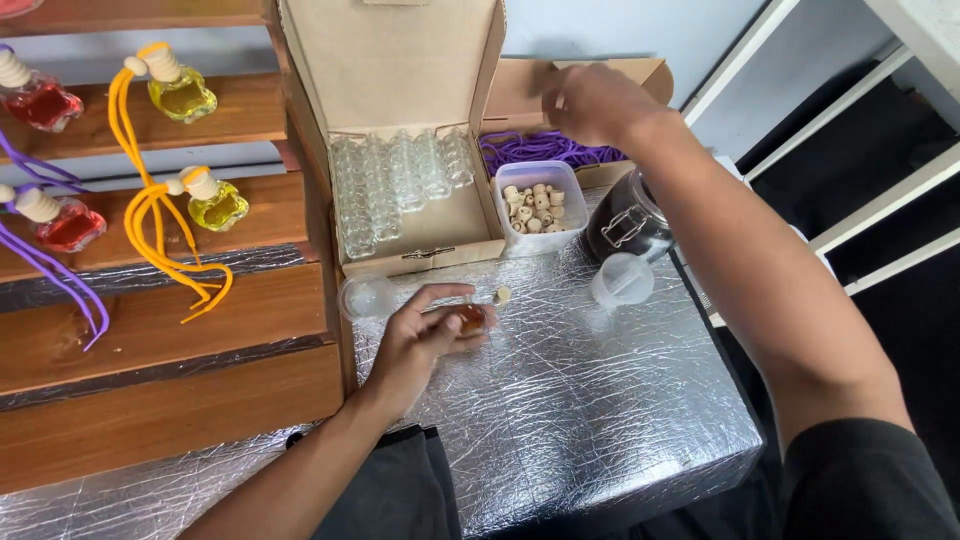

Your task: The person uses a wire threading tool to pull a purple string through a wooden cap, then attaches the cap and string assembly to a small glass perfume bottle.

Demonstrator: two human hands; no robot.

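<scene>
My left hand (pixel 425 335) rests on the silver foil surface (pixel 560 400) and grips a small glass bottle of amber liquid (pixel 472 319) with a wooden cap (pixel 502 294) at its end. My right hand (pixel 592 100) hovers, fingers bent, over a cardboard box of purple cords (pixel 545 150) at the back; whether it pinches a cord I cannot tell. Below it stands a clear plastic tub of wooden caps (pixel 537 203). An open cardboard box (pixel 420 230) holds several empty glass bottles (pixel 395 180).
A dark glass jar (pixel 625 222) and a small clear funnel (pixel 621 280) stand right of the tub. A round clear bottle (pixel 366 297) lies by the box. Wooden steps (pixel 160 330) on the left carry filled red and yellow bottles with purple and yellow cords.
</scene>
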